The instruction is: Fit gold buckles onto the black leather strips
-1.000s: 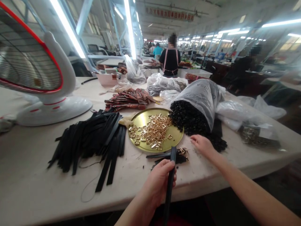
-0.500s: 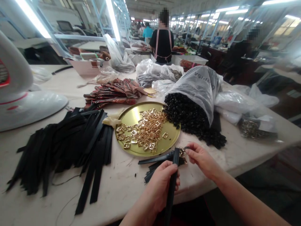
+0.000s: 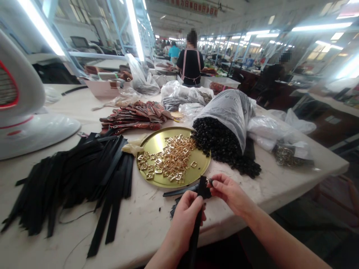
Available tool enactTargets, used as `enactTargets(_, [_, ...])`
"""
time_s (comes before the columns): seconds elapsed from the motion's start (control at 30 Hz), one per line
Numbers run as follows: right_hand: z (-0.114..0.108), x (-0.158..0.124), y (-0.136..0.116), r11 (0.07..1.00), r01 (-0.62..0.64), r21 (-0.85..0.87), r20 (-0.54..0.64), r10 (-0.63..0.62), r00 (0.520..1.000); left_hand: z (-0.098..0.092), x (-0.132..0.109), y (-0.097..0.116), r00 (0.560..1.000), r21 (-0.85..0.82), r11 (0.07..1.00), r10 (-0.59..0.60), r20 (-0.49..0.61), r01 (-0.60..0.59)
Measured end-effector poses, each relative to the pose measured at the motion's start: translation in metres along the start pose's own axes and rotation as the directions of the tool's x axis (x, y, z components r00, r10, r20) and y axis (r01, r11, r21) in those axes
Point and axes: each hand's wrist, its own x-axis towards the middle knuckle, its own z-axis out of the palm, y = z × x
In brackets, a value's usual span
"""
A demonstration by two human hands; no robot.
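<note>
my left hand grips a black strap, its end at one o'clock from my thumb; my right hand, between two and three o'clock, pinches a small dark piece close by that end, contact unclear. likely faults: a light pinch could drop the piece onto the bench; a slack grip could let the strap twist; a careless knuckle could jog the tray of buckles at eleven o'clock.

R hand hides most of blk pc.
</note>
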Motion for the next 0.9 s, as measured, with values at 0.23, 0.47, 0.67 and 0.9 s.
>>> enactTargets(0.23, [-0.004, -0.019, -0.014, 0.904, 0.215, -0.37, 0.186, -0.154, 0.97, -0.014, -0.009, -0.004, 0.989, 0.325, 0.936, 0.101, 0.109, -0.132])
enactTargets(0.47, [-0.01, -0.026, -0.021, 0.867, 0.239, -0.438, 0.237, -0.145, 0.961, -0.014, -0.026, 0.014, 0.991, 0.408, 0.903, 0.114, 0.067, -0.132])
enactTargets(0.67, [-0.008, -0.034, -0.022, 0.728, 0.435, -0.529, 0.4, -0.238, 0.885, -0.015, -0.027, 0.007, 0.986, 0.551, 0.817, 0.139, 0.094, -0.168])
enactTargets(0.9, [-0.005, -0.024, -0.001, 0.87, 0.32, -0.376, 0.239, -0.243, 0.94, -0.015, -0.014, 0.002, 0.994, 0.484, 0.871, 0.039, 0.105, -0.085])
